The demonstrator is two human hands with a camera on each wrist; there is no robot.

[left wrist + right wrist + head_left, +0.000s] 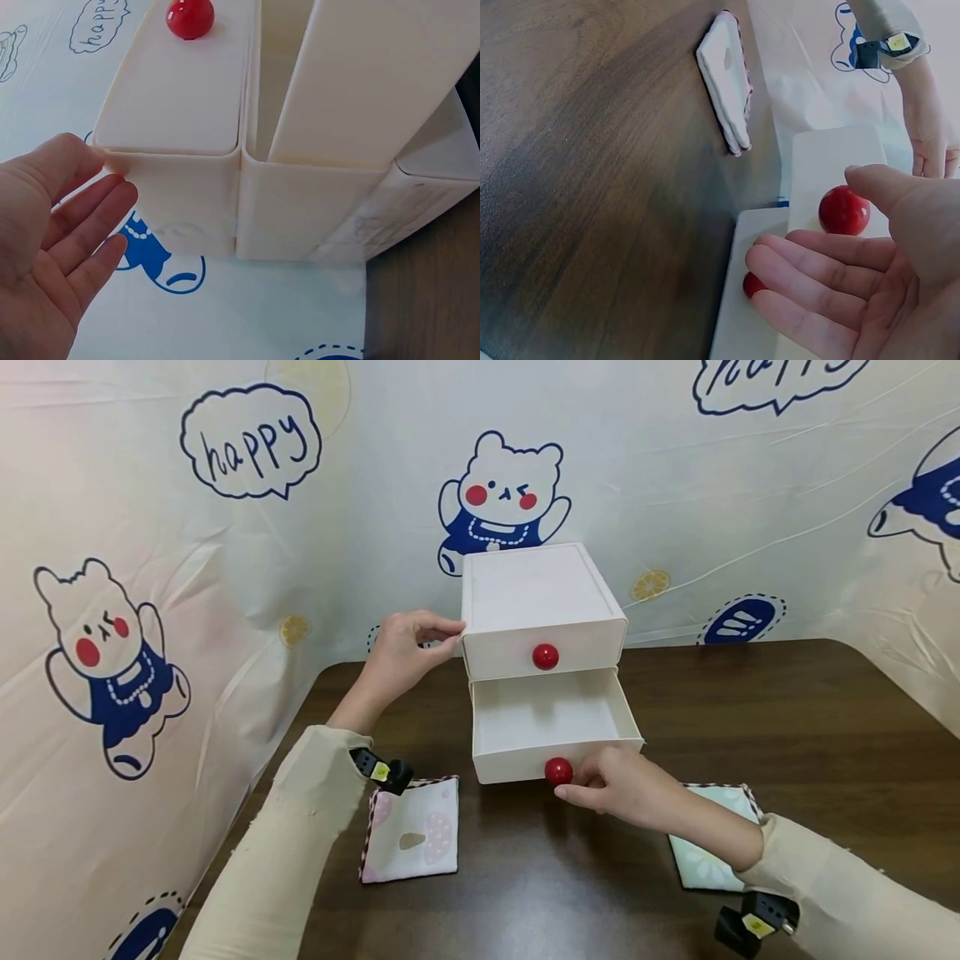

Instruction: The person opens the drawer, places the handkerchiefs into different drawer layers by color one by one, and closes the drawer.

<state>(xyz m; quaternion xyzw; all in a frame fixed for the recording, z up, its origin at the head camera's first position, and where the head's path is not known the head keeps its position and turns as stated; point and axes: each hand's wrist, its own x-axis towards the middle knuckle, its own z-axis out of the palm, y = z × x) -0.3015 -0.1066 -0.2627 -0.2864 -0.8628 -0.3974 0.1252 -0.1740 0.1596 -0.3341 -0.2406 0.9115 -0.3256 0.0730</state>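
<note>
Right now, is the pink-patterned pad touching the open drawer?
Apart. The head view shows it: a strip of dark tabletop lies between the pink-patterned pad and the open drawer.

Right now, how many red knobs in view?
2: one red knob on the closed top drawer, another on the open drawer below; more may be hidden underneath.

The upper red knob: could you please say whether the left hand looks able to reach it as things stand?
Probably yes: the left hand is at the front left edge of the drawer unit, and nothing covers the upper red knob or stands between them.
</note>
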